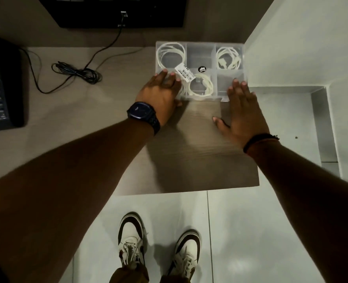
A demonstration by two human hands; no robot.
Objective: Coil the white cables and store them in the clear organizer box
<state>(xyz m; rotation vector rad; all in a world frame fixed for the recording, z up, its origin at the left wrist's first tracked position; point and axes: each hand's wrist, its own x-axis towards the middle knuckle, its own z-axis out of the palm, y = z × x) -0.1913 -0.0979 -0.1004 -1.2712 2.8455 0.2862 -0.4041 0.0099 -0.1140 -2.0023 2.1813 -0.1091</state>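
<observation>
The clear organizer box (pixel 200 56) lies on the wooden desk at the right, its lid down, with a price label and a black sticker on top. Three coiled white cables show through it: one in the far left compartment (pixel 170 55), one in the far right compartment (pixel 229 58), one in the near middle (pixel 201 86). My left hand (pixel 158 92) rests flat on the box's near left corner, fingers spread. My right hand (pixel 243 109) lies flat with its fingertips on the near right corner and the palm on the desk. Neither hand holds anything.
A black cable (pixel 77 72) lies bunched on the desk to the left, running up to a black monitor base (pixel 120 11). A dark desk phone (pixel 1 86) sits at the far left. A white wall and ledge (pixel 291 58) border the box's right. My shoes stand below.
</observation>
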